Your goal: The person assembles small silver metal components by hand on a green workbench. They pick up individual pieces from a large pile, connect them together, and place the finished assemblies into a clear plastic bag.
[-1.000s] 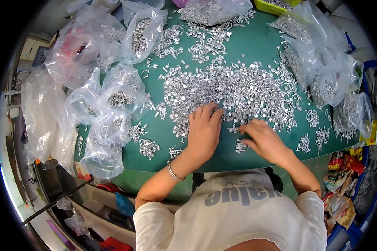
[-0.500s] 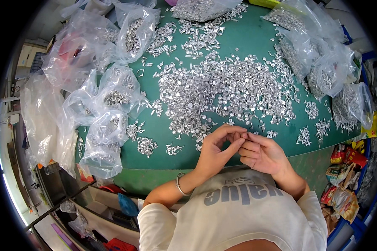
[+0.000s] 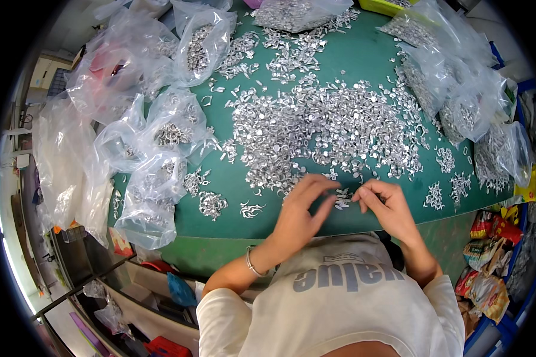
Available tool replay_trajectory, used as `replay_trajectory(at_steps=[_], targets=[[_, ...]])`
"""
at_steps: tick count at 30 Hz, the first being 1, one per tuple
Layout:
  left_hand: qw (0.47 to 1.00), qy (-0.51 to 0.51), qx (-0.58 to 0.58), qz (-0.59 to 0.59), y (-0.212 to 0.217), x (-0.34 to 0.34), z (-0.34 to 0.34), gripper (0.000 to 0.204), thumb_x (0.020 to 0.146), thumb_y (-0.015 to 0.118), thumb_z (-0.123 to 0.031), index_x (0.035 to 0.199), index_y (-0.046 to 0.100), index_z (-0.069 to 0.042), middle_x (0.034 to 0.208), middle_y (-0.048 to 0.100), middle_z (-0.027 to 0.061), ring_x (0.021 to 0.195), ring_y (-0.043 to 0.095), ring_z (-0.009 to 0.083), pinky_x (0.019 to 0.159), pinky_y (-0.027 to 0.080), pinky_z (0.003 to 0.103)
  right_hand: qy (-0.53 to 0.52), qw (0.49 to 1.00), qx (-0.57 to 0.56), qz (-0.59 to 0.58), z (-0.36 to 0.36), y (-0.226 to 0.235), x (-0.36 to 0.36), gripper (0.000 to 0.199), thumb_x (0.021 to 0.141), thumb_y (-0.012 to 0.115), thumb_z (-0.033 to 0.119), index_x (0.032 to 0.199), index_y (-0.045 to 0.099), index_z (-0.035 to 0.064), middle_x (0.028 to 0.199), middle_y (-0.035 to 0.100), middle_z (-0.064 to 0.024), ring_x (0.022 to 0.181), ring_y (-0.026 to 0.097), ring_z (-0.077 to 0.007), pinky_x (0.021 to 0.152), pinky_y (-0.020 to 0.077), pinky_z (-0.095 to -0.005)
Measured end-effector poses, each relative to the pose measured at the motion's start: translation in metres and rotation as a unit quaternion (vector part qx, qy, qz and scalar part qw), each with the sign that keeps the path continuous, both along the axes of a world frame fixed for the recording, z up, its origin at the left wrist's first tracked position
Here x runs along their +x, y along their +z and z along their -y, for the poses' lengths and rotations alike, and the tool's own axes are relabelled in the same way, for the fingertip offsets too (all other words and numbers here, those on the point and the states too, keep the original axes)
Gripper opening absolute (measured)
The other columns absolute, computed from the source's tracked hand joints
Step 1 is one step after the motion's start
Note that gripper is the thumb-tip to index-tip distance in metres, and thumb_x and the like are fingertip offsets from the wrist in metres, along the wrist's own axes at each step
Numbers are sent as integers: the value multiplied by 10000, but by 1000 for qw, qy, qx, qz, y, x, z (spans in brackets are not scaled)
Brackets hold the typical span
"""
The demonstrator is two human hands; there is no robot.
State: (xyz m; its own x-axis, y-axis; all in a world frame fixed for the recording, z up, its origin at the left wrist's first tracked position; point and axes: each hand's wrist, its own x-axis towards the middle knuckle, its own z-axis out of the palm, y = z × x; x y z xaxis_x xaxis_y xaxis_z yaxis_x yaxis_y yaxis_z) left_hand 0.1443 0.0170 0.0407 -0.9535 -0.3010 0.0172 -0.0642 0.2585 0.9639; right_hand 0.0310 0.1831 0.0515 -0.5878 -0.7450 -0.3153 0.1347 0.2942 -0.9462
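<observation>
A wide heap of small silver metal pieces (image 3: 333,128) covers the middle of a green table (image 3: 232,220). My left hand (image 3: 301,214) and my right hand (image 3: 384,205) meet near the table's front edge, fingertips pinched together on a short stack of silver pieces (image 3: 342,198) held between them. A thin bracelet (image 3: 251,262) circles my left wrist. Small sorted clusters of pieces (image 3: 211,204) lie to the left of my hands, and more clusters (image 3: 441,193) lie to the right.
Clear plastic bags (image 3: 155,178) with silver pieces crowd the table's left side and the far right (image 3: 458,95). Colourful packets (image 3: 488,250) sit low at the right. A shelf frame (image 3: 71,285) stands below the table at the left.
Both hands pulled back from the heap toward the table's front edge and came together. They now pinch a small stack of pieces between their fingertips.
</observation>
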Motion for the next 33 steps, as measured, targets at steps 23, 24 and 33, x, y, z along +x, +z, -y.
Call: replay_trajectory(at_steps=[23, 24, 33], targets=[[870, -85, -485, 8, -33, -20, 28, 474, 712, 575, 10, 1181, 555, -51, 1315, 457, 135, 1243, 379, 392, 1005, 318, 536, 79, 853, -2, -516, 78, -25, -69, 207, 811, 599, 45, 1016, 590, 26, 1020, 601, -107, 1000, 540, -285, 875, 398, -382], [898, -63, -436, 0, -33, -21, 31, 445, 720, 572, 11, 1161, 566, -48, 1279, 482, 131, 1206, 411, 377, 988, 334, 508, 79, 855, -19, -512, 89, -27, -71, 223, 811, 598, 44, 1033, 587, 30, 1025, 602, -107, 1001, 541, -286, 874, 400, -382], [903, 90, -419, -12, -45, -76, 99, 209, 797, 605, -43, 1004, 633, -59, 991, 562, 70, 942, 513, 260, 792, 375, 387, 107, 877, -41, -466, 130, -42, -83, 338, 822, 595, 36, 1155, 542, 49, 1086, 616, -99, 1022, 547, -288, 898, 398, -386]])
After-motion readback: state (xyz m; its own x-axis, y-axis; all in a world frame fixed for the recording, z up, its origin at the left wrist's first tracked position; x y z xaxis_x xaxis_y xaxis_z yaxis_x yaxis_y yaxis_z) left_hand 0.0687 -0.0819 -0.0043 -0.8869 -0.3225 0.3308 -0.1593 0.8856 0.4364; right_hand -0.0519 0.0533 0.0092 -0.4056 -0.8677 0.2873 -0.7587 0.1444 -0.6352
